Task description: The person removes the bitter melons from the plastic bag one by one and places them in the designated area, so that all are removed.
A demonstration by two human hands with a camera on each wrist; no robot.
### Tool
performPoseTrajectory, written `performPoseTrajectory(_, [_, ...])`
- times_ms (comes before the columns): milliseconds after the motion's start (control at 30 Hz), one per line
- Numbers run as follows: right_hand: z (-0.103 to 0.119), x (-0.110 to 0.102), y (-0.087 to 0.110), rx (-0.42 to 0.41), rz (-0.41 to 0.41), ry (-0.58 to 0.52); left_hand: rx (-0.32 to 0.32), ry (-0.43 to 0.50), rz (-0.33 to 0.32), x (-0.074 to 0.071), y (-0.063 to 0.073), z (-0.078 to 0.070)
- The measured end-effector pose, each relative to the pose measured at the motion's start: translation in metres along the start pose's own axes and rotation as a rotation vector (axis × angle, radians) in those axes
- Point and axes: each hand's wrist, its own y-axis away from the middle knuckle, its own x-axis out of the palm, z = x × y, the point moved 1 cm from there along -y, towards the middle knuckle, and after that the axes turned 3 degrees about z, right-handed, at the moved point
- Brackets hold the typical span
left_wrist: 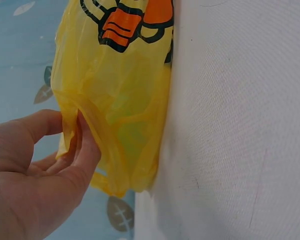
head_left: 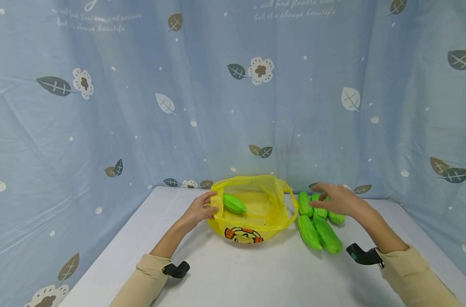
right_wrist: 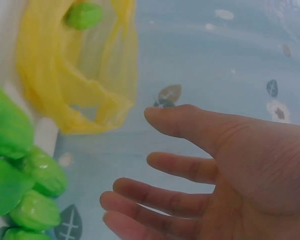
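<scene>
A yellow plastic bag [head_left: 252, 228] with a cartoon print stands with its mouth open in the middle of the table. One glossy green, cucumber-like vegetable [head_left: 234, 204] lies inside it at the left. My left hand [head_left: 197, 209] pinches the bag's left edge; the left wrist view shows thumb and fingers around the handle strip [left_wrist: 92, 117]. To the right of the bag lies a group of several similar green vegetables [head_left: 309, 232]. Above them hovers my right hand [head_left: 340, 199], its fingers spread and nothing held, as the right wrist view shows the bare palm [right_wrist: 250, 185].
The white table [head_left: 256, 277] runs up to a blue printed curtain [head_left: 217, 106], which hangs behind it and along both sides. The bag's right handle [head_left: 293, 209] loops out toward the green vegetables. Both forearms wear a black wrist camera below the hand.
</scene>
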Motion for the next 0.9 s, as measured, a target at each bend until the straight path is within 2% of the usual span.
performPoseTrajectory(367, [0.030, -0.018, -0.017, -0.015, 0.073, -0.015, 0.011, 0.003, -0.011, -0.001, 0.000, 0.000])
performPoseTrajectory(900, [0.058, -0.018, -0.048, -0.034, 0.164, -0.024, 0.002, 0.004, -0.005, 0.000, 0.000, -0.002])
